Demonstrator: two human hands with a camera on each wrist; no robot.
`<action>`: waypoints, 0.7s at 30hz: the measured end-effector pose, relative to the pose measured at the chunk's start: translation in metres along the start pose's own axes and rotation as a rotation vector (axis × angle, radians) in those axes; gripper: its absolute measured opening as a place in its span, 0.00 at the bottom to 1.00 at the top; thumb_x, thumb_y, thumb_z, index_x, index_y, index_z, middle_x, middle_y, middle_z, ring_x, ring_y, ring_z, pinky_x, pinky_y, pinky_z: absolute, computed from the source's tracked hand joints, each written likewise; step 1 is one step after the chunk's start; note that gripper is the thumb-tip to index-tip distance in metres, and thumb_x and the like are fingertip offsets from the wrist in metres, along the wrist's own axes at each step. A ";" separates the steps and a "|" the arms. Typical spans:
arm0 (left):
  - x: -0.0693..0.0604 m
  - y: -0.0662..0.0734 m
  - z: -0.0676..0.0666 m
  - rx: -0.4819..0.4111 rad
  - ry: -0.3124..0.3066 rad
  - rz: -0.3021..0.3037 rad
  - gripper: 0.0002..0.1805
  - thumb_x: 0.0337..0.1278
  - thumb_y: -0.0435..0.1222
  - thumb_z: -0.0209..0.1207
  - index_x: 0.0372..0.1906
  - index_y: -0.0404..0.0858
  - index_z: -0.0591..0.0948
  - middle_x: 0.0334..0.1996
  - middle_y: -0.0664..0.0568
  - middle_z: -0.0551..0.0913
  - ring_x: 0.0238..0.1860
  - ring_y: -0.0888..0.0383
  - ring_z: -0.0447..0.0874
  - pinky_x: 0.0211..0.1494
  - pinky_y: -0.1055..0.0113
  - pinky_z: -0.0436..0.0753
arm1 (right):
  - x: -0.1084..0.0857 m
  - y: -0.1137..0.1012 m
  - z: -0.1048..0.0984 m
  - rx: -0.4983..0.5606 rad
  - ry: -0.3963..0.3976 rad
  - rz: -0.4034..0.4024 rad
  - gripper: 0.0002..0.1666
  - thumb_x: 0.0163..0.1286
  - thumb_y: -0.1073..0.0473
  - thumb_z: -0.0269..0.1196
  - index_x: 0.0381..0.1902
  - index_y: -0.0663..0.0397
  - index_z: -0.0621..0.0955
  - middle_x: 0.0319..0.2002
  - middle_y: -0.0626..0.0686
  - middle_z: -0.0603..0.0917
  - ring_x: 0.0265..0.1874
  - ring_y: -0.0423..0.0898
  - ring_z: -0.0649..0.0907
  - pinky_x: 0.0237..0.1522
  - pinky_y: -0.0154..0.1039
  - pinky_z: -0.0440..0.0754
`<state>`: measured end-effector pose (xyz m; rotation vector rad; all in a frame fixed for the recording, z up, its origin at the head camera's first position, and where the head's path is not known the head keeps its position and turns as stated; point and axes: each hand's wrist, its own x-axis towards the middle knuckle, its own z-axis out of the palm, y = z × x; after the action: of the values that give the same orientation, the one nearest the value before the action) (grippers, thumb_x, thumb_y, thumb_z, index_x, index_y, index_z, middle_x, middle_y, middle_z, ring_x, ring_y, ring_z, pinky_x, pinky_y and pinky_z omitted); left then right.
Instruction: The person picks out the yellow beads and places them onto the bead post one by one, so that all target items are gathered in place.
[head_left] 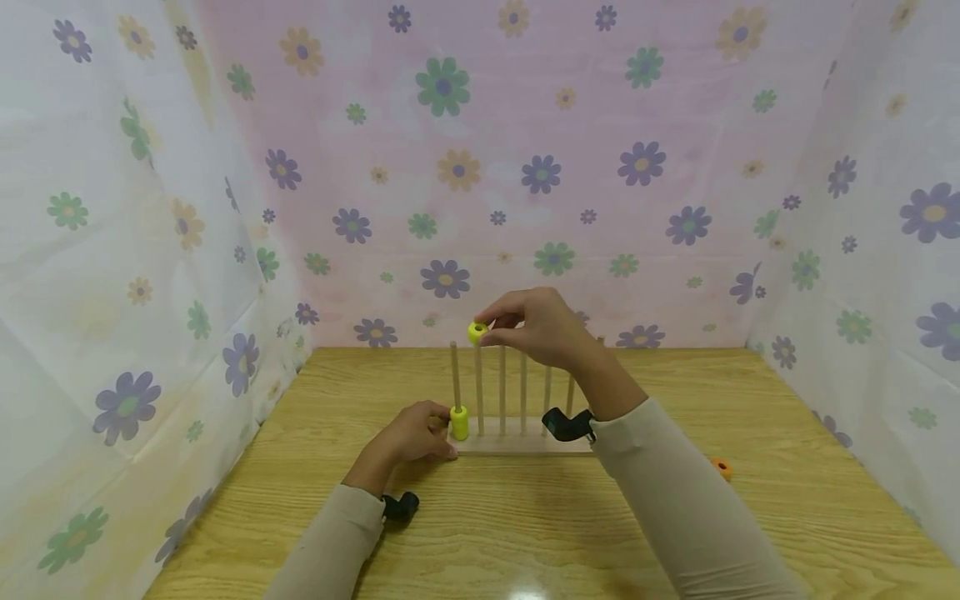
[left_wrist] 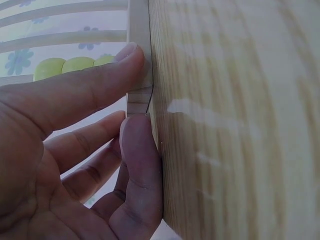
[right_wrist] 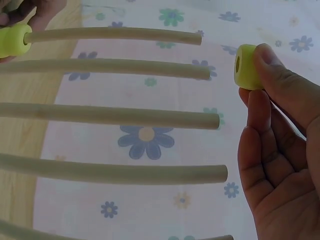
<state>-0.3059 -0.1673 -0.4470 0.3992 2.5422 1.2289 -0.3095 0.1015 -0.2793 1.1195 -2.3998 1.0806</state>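
Well — rounded bead [right_wrist: 248, 70], wooden pegs [right_wrist: 110, 114]

no legible text, no labels, no brand names, no numbers, no signs in any view

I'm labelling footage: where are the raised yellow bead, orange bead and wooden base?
Raised yellow bead [right_wrist: 248, 68], right wrist view: outer side.
Orange bead [head_left: 717, 466], head view: outer rim.
Wooden base [head_left: 513, 444], head view: top surface.

The bare right grip [head_left: 546, 329] is raised, pinching between thumb [head_left: 507, 337] and, apparently, index finger [head_left: 501, 306] beyond the beige-sleeved right forearm [head_left: 690, 500], while the bare left grip [head_left: 412, 432] curls inward, lower, ahead of the beige-sleeved left forearm [head_left: 330, 542].
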 end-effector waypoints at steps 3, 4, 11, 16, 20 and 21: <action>-0.001 -0.001 0.000 -0.017 -0.006 0.004 0.37 0.49 0.35 0.79 0.67 0.39 0.80 0.65 0.41 0.78 0.33 0.55 0.83 0.35 0.62 0.83 | 0.001 -0.002 0.003 -0.006 -0.002 0.014 0.12 0.64 0.55 0.76 0.47 0.44 0.91 0.38 0.42 0.90 0.33 0.37 0.86 0.35 0.38 0.86; -0.001 -0.001 0.000 -0.024 -0.009 0.005 0.37 0.49 0.35 0.79 0.67 0.39 0.80 0.65 0.41 0.78 0.34 0.55 0.84 0.35 0.61 0.84 | 0.002 -0.003 0.004 -0.007 -0.003 0.017 0.12 0.64 0.55 0.75 0.47 0.44 0.91 0.38 0.42 0.90 0.32 0.37 0.86 0.35 0.37 0.86; 0.000 -0.001 0.000 -0.028 -0.012 0.004 0.37 0.49 0.35 0.79 0.67 0.38 0.80 0.65 0.41 0.78 0.36 0.55 0.85 0.37 0.61 0.85 | 0.004 -0.006 0.011 0.005 -0.007 0.016 0.12 0.65 0.56 0.75 0.47 0.47 0.91 0.39 0.44 0.90 0.32 0.39 0.86 0.35 0.36 0.86; 0.001 -0.003 0.001 -0.026 -0.009 0.001 0.37 0.49 0.36 0.79 0.67 0.39 0.80 0.66 0.41 0.78 0.36 0.55 0.86 0.37 0.61 0.85 | 0.005 -0.006 0.015 0.004 -0.004 0.024 0.13 0.64 0.56 0.76 0.47 0.47 0.91 0.39 0.43 0.90 0.32 0.38 0.86 0.35 0.36 0.86; 0.002 -0.004 0.000 -0.013 -0.005 0.006 0.37 0.49 0.36 0.79 0.67 0.39 0.80 0.66 0.41 0.78 0.35 0.55 0.85 0.36 0.61 0.85 | 0.007 -0.007 0.018 -0.006 0.000 0.026 0.13 0.64 0.55 0.76 0.47 0.46 0.92 0.39 0.43 0.90 0.32 0.37 0.86 0.35 0.36 0.85; 0.002 -0.003 0.000 -0.009 -0.004 0.007 0.37 0.49 0.36 0.79 0.67 0.39 0.80 0.66 0.41 0.78 0.35 0.55 0.85 0.36 0.61 0.85 | 0.007 -0.007 0.019 -0.010 0.002 0.027 0.13 0.64 0.55 0.76 0.46 0.46 0.92 0.39 0.43 0.90 0.32 0.37 0.85 0.35 0.36 0.85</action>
<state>-0.3083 -0.1682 -0.4501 0.4080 2.5335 1.2400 -0.3082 0.0809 -0.2847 1.0850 -2.4227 1.0764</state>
